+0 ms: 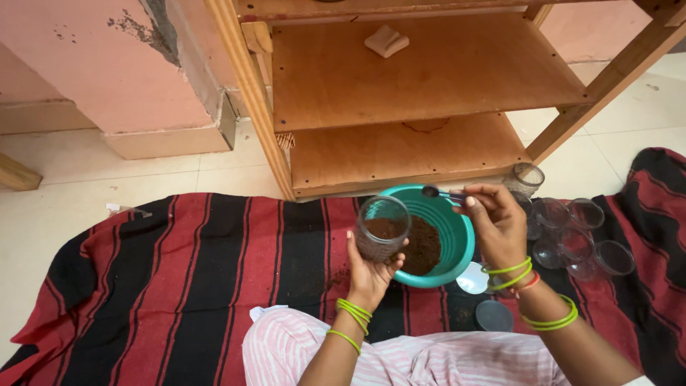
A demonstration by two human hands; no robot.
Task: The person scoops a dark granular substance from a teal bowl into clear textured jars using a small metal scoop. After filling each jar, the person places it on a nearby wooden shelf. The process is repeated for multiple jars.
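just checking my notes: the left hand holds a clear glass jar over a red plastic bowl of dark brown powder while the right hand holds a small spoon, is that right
Not quite: the round plastic bowl is teal green, not red, as the head view shows. The rest stands: the left hand holds the clear glass jar over that bowl of dark brown powder, while the right hand holds a small spoon.

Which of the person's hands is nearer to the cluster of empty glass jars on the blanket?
The right hand, holding a small spoon over the teal bowl, sits just beside the empty jars. The left hand holds a jar on the bowl's far side.
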